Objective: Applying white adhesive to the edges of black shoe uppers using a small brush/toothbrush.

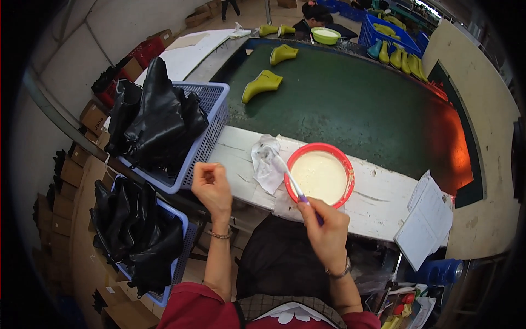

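My right hand grips the purple handle of a slim toothbrush-like brush. Its white end points up and away, over the left rim of a red bowl of creamy white liquid. Left of the bowl lies a crumpled white cloth, partly behind the brush tip. My left hand is closed in a loose fist beside the blue basket, with nothing visible in it. That basket is heaped with black boots. Yellow-green ankle boots lie on the dark green conveyor belt beyond the ledge.
A second blue basket of black boots stands low at the left. Papers and a blue bottle are at the right. An orange glow lights the belt's right end. Across the belt, a person sits near a green bowl.
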`<state>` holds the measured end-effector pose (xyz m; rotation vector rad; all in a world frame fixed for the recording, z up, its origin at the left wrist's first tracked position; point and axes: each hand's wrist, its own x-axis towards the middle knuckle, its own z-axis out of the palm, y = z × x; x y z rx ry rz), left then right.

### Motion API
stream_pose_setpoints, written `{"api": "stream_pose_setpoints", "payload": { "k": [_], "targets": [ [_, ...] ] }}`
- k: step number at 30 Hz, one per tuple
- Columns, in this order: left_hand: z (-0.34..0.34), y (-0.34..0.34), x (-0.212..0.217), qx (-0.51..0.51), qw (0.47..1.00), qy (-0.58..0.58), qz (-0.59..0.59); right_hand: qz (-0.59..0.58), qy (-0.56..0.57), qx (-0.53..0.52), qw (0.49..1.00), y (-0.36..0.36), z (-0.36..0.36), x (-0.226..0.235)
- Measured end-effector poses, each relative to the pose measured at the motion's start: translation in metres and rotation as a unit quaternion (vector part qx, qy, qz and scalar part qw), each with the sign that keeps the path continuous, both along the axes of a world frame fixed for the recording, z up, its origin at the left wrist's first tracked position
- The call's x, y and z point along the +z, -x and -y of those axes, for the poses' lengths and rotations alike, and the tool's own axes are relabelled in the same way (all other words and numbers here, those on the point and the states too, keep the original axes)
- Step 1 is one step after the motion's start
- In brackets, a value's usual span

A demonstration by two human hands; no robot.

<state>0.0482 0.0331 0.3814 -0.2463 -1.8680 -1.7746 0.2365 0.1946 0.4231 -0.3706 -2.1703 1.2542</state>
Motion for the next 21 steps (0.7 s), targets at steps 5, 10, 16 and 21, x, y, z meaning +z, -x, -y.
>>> {"api": "stream_pose_setpoints", "payload": {
  "k": [5, 10, 16, 21],
  "targets": [
    [-0.021, -0.03, 0.004, -0.13, 0.991, -0.026, 0.013, 0.059, 0.419, 0.145, 0.895, 0.004, -0.012, -0.015],
    [-0.013, -0.026, 0.007, -0.127, 0.99, -0.061, 0.022, 0.063, 0.576, 0.206, 0.789, 0.002, -0.016, -0.021],
    [0.008, -0.02, -0.004, -0.133, 0.99, 0.004, 0.049, 0.046, 0.606, 0.225, 0.761, 0.006, -0.008, -0.023],
    [-0.003, -0.029, 0.007, -0.117, 0.991, 0.034, 0.056, 0.07, 0.513, 0.195, 0.833, 0.009, 0.004, -0.023]
  ]
}}
